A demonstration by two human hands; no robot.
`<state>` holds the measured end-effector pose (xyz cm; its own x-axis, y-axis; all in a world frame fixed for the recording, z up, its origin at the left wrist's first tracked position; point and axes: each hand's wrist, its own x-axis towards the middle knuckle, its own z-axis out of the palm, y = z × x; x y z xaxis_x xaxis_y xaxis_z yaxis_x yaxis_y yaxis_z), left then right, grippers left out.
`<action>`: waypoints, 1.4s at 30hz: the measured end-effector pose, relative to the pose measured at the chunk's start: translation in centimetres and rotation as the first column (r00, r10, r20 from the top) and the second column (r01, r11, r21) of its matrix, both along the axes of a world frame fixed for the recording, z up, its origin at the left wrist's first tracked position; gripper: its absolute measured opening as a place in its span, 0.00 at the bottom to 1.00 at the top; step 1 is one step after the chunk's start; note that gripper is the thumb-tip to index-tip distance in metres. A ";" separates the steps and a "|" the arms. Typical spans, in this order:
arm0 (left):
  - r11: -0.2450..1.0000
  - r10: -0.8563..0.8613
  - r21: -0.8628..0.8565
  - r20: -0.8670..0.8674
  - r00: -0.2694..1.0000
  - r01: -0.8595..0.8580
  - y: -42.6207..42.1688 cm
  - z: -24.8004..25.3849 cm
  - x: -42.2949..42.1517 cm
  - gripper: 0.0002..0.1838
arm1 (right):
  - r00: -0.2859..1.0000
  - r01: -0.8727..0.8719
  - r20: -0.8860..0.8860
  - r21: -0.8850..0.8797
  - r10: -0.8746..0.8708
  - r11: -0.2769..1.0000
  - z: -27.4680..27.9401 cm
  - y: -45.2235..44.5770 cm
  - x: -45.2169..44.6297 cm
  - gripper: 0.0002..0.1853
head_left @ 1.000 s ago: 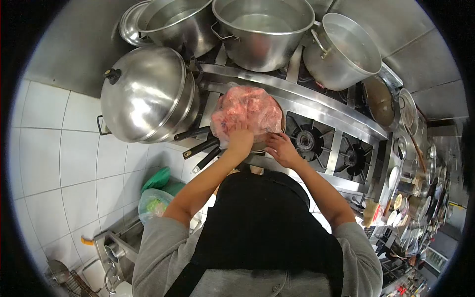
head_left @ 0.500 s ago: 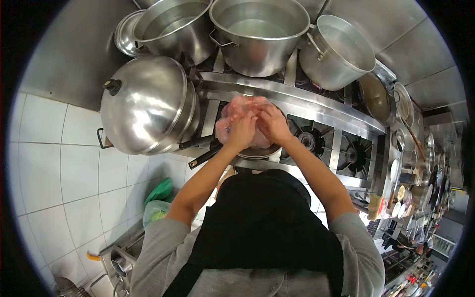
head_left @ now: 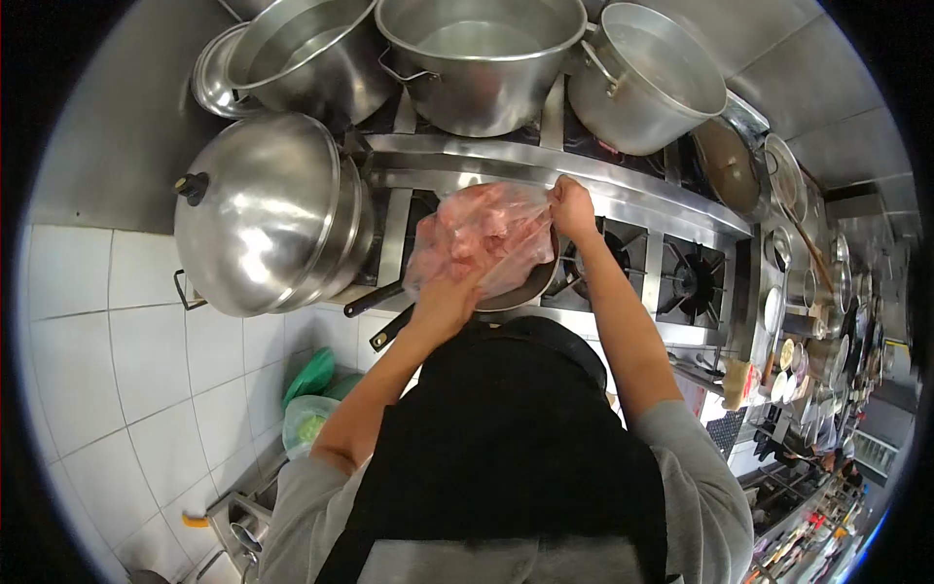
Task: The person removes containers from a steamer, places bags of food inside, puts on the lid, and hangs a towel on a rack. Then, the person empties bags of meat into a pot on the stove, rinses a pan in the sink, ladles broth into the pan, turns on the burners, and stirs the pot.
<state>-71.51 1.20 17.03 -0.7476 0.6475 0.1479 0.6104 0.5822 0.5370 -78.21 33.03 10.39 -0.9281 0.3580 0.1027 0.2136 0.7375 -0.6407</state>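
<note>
Hands now apart, at bag edges

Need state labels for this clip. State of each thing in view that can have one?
Plastic bag: holds pinkish-red pieces; mouth unclear.
Right hand: closed on the bag's edge.
Left hand: against the bag's near side; grip unclear.
Frying pan: partly covered by the bag.
Domed pot: covered.
Middle pot: uncovered, liquid inside.
Left pot: uncovered, liquid inside.
Right pot: uncovered, liquid inside.
Rightmost front burner: bare, no flame visible.
</note>
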 end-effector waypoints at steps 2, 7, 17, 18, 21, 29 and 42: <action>0.986 -0.059 -0.146 0.133 0.989 0.079 -2.3 -1.0 -0.3 0.12 | 0.999 -0.036 0.037 -0.022 0.037 0.999 -1.0 1.1 0.7 0.08; 0.974 -0.087 -0.218 -0.098 0.991 0.064 -3.4 -1.6 0.8 0.15 | 0.981 0.074 0.194 -0.300 -0.015 0.951 -7.8 4.4 -1.5 0.10; 0.989 0.150 0.018 -0.038 0.988 -0.149 -0.5 1.7 -5.5 0.17 | 0.884 -0.439 -0.133 0.091 0.447 0.894 7.6 -0.5 0.5 0.12; 0.988 0.154 0.010 -0.042 0.987 -0.154 0.5 2.4 -6.7 0.18 | 0.847 -0.412 -0.251 0.244 0.468 0.878 8.6 -2.0 0.5 0.13; 0.981 -0.002 -0.187 -0.243 0.970 -0.045 2.5 1.2 -10.7 0.23 | 0.780 -0.626 0.091 0.129 0.619 0.769 7.9 -5.7 0.4 0.20; 0.988 -0.108 -0.073 0.285 0.952 0.134 4.3 -7.6 -19.7 0.24 | 0.858 -0.443 0.327 0.078 0.396 0.893 6.5 -5.7 2.0 0.41; 0.976 0.184 0.062 0.264 0.947 -0.207 4.1 -4.0 -17.6 0.17 | 0.907 -0.386 0.212 0.074 0.364 0.919 4.9 -9.2 0.6 0.40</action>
